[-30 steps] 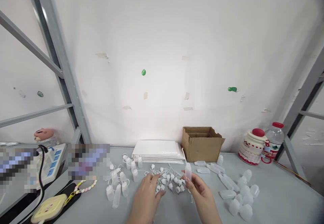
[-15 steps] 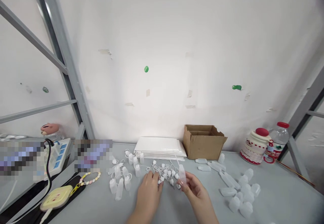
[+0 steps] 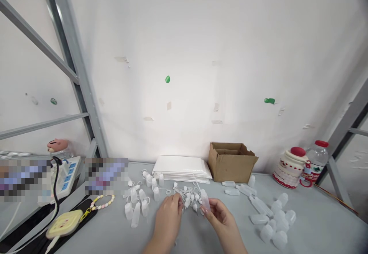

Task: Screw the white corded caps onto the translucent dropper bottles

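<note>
My right hand [image 3: 222,219] grips a small translucent dropper bottle [image 3: 204,200] between thumb and fingers. The bottle leans to the left, its narrow end up. My left hand [image 3: 169,215] is at the left side of a heap of white caps with thin looped cords [image 3: 188,197]. Its fingers are pressed together, and whatever is between them is too small and hidden to name. Left of this hand, several bottles fitted with caps and cords [image 3: 136,215] stand or lie in a loose group. Plain bottles without caps [image 3: 260,206] lie to the right of my right hand.
A stack of white sheets or cards [image 3: 179,166] lies by the wall, with an open cardboard box [image 3: 234,166] beside it. A decorated jar [image 3: 289,167] and a red-capped bottle [image 3: 319,156] stand at right. A power strip [image 3: 67,179], cables and a yellow device [image 3: 64,223] occupy the left.
The bottle in my right hand has tilted further to the left and come slightly lower. My left fingers have drawn closer together and back from the caps a little.
</note>
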Action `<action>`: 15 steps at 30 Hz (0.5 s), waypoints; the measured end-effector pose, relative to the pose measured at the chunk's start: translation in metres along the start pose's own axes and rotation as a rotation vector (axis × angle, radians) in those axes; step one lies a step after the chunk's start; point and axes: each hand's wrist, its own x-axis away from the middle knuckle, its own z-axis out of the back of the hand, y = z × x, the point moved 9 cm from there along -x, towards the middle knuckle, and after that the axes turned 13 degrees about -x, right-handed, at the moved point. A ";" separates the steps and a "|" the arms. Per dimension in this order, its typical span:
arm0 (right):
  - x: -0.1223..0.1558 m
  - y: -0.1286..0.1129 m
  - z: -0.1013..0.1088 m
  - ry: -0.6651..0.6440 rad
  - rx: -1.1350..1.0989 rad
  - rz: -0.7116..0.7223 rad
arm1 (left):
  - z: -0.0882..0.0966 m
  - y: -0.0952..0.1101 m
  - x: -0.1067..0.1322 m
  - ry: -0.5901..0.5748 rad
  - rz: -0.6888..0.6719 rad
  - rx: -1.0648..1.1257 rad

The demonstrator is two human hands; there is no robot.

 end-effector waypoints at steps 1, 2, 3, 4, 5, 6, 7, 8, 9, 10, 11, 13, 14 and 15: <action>0.000 0.001 0.000 -0.002 0.005 0.000 | 0.002 0.000 0.000 0.012 -0.001 0.005; 0.000 0.001 0.000 -0.003 0.009 0.000 | 0.003 0.000 0.000 0.025 -0.003 0.009; -0.001 0.001 0.000 -0.004 0.013 0.000 | 0.004 0.000 0.000 0.037 -0.006 0.015; -0.001 0.002 0.000 -0.005 0.017 0.001 | 0.004 0.000 0.000 0.041 -0.008 0.020; -0.001 0.002 0.000 -0.005 0.019 0.001 | 0.004 -0.001 0.000 0.043 -0.007 0.026; -0.001 0.001 0.000 -0.006 0.019 -0.001 | 0.004 -0.002 -0.001 0.045 -0.004 0.032; -0.001 0.001 0.000 -0.004 0.018 -0.003 | 0.005 -0.002 -0.001 0.047 -0.001 0.040; -0.001 0.001 0.000 -0.002 0.016 -0.007 | 0.005 -0.003 -0.001 0.048 0.005 0.050; -0.001 0.000 -0.001 0.002 0.012 -0.011 | 0.005 -0.005 -0.001 0.045 0.016 0.058; -0.001 0.000 -0.001 0.006 0.007 -0.014 | 0.004 -0.006 0.000 0.040 0.033 0.061; 0.000 -0.001 -0.002 0.007 0.004 -0.017 | 0.004 -0.008 0.000 0.036 0.054 0.056; 0.000 -0.001 -0.003 0.006 -0.001 -0.022 | 0.003 -0.011 0.001 0.029 0.083 0.020; 0.001 -0.001 -0.003 0.006 -0.003 -0.025 | 0.002 -0.010 0.002 0.026 0.079 -0.008; 0.001 0.000 -0.002 0.011 -0.006 -0.029 | 0.000 -0.008 0.001 0.023 0.061 -0.038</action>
